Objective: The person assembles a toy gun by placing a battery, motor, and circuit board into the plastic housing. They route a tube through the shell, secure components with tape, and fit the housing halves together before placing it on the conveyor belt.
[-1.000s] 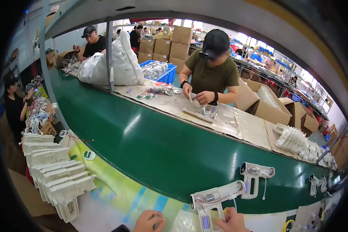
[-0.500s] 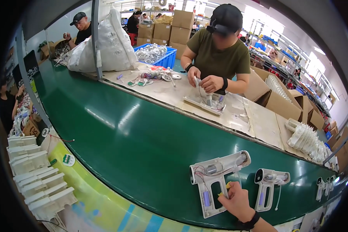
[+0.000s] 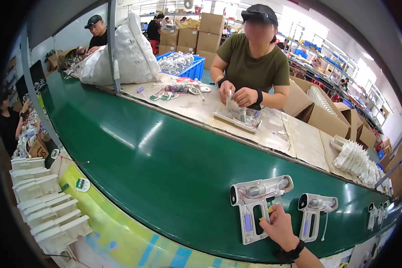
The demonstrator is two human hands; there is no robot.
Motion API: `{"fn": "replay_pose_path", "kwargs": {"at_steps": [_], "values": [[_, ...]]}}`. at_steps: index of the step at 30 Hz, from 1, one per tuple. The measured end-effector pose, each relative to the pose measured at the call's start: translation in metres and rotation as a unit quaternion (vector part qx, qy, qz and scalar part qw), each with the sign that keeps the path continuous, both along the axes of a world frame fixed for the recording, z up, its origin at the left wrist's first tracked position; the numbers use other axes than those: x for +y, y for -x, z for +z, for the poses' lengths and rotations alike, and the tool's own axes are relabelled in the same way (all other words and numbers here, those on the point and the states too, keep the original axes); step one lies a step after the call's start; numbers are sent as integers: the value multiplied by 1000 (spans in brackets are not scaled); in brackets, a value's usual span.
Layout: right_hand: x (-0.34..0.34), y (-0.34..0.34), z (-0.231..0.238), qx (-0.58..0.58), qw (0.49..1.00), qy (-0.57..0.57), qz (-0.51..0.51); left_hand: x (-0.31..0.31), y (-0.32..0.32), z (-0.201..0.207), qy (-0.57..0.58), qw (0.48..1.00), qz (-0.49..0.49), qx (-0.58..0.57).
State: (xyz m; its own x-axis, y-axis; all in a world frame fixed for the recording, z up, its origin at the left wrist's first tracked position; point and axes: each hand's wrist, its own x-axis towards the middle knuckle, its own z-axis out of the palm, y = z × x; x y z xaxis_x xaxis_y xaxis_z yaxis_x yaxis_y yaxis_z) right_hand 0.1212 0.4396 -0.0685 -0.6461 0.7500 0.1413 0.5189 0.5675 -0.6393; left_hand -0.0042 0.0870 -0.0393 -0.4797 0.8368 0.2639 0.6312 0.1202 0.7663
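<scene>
My right hand (image 3: 282, 227), wearing a dark wristband and yellow finger covers, is closed on the right-hand bar of a white gun-shaped housing half (image 3: 245, 210). This housing lies on the green belt with its inside facing up. It holds a silvery motor cylinder (image 3: 256, 191), thin red wires and a purple cell (image 3: 248, 222) in the handle. A similar filled housing (image 3: 304, 219) lies just right of my hand, a thin white lead trailing from it. My left hand is out of view.
Stacked white housing shells (image 3: 53, 205) stand at the left, near a round green-and-white circuit piece (image 3: 82, 184). Across the green belt (image 3: 165, 178), a co-worker (image 3: 254, 62) handles a similar part. A white sack (image 3: 129, 58), blue crate (image 3: 194, 69) and cartons stand behind. Smaller-looking housings lie far right.
The held housing has shifted right and turned slightly, with my right hand moving along with it. The co-worker opposite has raised their head. The person at the back left has lowered a hand.
</scene>
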Motion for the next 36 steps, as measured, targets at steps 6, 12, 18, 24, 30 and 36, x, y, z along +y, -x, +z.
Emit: {"fn": "replay_pose_path", "kwargs": {"at_steps": [6,12,18,24,30,36], "values": [[-14,-11,12,-56,996,-64,-4,-8,-7,3,-16,999,9,27],[-70,-40,46,-130,974,-184,12,-16,-13,1,-20,998,1,58],[-142,-73,74,22,991,-122,47,-21,-15,-2,-39,995,-18,87],[-227,-130,25,23,994,-85,58,-23,-20,-9,-24,992,-18,122],[-288,-167,2,-69,995,-75,-5,-26,-19,-13,-23,991,-40,127],[-314,-185,13,-82,995,-61,-4,-27,-18,-19,-10,991,-34,130]]}}
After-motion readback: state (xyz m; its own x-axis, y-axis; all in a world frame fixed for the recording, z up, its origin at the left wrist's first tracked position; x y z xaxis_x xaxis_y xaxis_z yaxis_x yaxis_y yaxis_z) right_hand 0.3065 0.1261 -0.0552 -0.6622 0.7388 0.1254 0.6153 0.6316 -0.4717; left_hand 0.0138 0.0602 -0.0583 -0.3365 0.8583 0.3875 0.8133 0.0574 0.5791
